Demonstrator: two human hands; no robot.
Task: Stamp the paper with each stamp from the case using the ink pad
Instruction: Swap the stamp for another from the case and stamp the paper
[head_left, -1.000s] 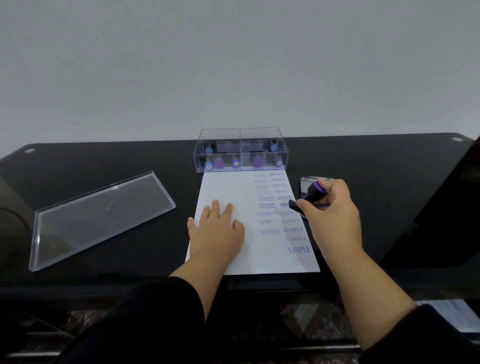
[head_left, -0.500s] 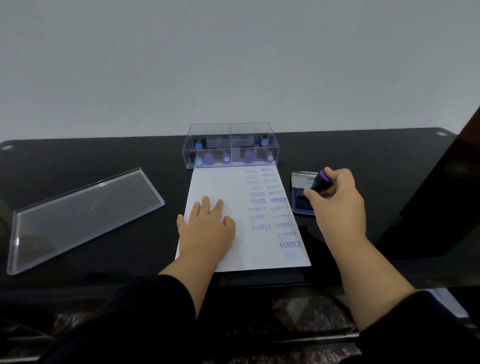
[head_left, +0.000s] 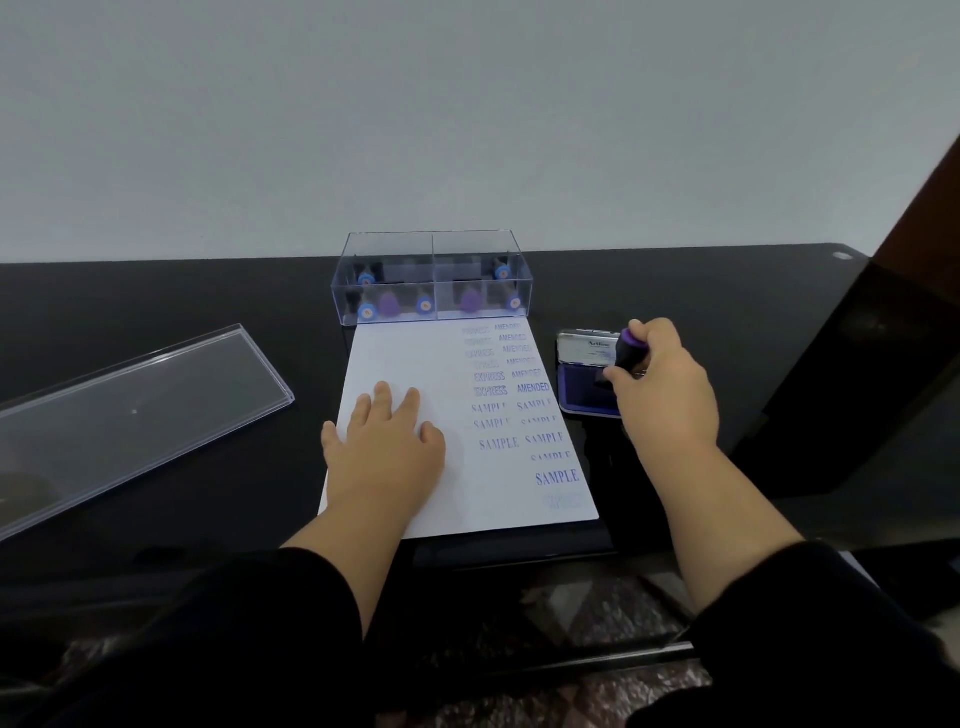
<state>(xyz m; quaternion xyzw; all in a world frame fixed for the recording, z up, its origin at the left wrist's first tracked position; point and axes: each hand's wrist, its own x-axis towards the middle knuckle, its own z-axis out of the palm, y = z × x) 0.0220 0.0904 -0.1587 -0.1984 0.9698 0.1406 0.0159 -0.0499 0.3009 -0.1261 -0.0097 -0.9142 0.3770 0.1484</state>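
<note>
A white paper (head_left: 410, 358) lies on the black table, its right half covered with blue prints reading EXPRESS, AMENDED and SAMPLE. My left hand (head_left: 387, 449) rests flat on the paper's lower left part. My right hand (head_left: 662, 389) grips a black stamp with a purple top (head_left: 629, 351) and holds it down on the blue ink pad (head_left: 579, 392), which sits open just right of the paper. The clear stamp case (head_left: 431, 278) stands at the paper's far edge with several blue and purple topped stamps inside.
The case's clear lid (head_left: 130, 410) lies on the table to the left. A dark upright panel (head_left: 857, 374) stands close on the right of the ink pad. The table's front edge (head_left: 519, 561) runs just below the paper.
My right hand carried the stamp off the paper's right edge and over to the ink pad, where it now presses down. My left hand stayed flat on the paper.
</note>
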